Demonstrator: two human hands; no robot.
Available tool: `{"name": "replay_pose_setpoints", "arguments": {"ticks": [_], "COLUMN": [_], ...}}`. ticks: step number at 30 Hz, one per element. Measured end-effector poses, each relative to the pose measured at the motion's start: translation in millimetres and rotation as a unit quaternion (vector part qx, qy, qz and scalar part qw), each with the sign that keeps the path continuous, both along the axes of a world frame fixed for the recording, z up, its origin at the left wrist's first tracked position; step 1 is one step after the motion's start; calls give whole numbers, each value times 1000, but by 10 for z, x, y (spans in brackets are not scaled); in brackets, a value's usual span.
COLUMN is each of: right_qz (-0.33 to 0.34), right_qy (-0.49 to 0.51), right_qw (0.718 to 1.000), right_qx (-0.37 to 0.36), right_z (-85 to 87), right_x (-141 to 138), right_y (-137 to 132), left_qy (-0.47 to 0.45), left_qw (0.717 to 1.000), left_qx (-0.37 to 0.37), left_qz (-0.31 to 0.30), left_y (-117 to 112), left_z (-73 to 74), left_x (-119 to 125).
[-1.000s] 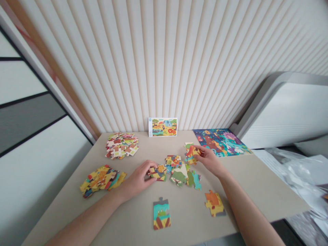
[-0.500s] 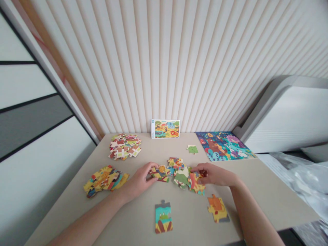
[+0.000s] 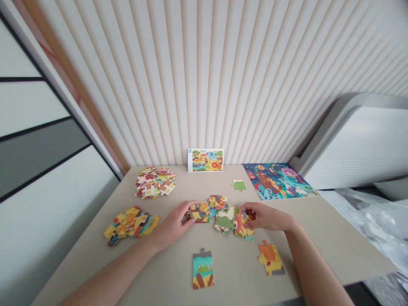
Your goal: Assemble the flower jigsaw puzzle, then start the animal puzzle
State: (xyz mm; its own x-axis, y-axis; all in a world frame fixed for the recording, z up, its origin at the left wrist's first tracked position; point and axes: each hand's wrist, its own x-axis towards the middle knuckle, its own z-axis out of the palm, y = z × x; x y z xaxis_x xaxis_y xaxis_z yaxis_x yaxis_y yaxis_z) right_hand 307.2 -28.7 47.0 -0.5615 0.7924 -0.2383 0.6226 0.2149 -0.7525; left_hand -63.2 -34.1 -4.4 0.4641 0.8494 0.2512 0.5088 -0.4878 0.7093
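My left fingers press together on a puzzle piece at the left edge of a loose cluster mid-table; my right fingers pinch an orange piece at its right edge. Farther off lie a heap of pieces, a picture card and an assembled puzzle.

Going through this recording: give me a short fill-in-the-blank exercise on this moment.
The picture card stands against the ____ behind the table.
The left hand and right hand rest on the puzzle pieces in the ____ of the table.
The pile beside the left hand is mostly ____.
The lone piece near the back edge is mainly ____.

wall; middle; yellow; green
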Motion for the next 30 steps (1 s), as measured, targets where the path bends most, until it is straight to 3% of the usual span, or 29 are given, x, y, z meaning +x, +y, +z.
{"name": "replay_pose_setpoints", "arguments": {"ticks": [8,13,18,23,26,30], "right_qz": [-14,-56,-14,-26,-46,-72], "right_qy": [-4,16,-5,-28,-10,60], "right_qw": [1000,992,991,984,985,992], "right_qx": [-9,110,135,176,164,90], "right_z": [-20,26,11,-55,-87,-132], "right_x": [-17,-178,-467,-617,-638,-629], "right_y": [15,-12,-106,-159,-172,-170], "left_qy": [64,85,94,105,97,91], "left_qw": [995,992,990,989,988,989], "left_qx": [64,81,93,100,102,109], "left_qz": [33,39,41,40,54,52], "left_y": [22,23,25,49,48,40], "left_z": [-66,-90,-89,-135,-163,-144], "left_x": [6,1,8,7,9,26]}}
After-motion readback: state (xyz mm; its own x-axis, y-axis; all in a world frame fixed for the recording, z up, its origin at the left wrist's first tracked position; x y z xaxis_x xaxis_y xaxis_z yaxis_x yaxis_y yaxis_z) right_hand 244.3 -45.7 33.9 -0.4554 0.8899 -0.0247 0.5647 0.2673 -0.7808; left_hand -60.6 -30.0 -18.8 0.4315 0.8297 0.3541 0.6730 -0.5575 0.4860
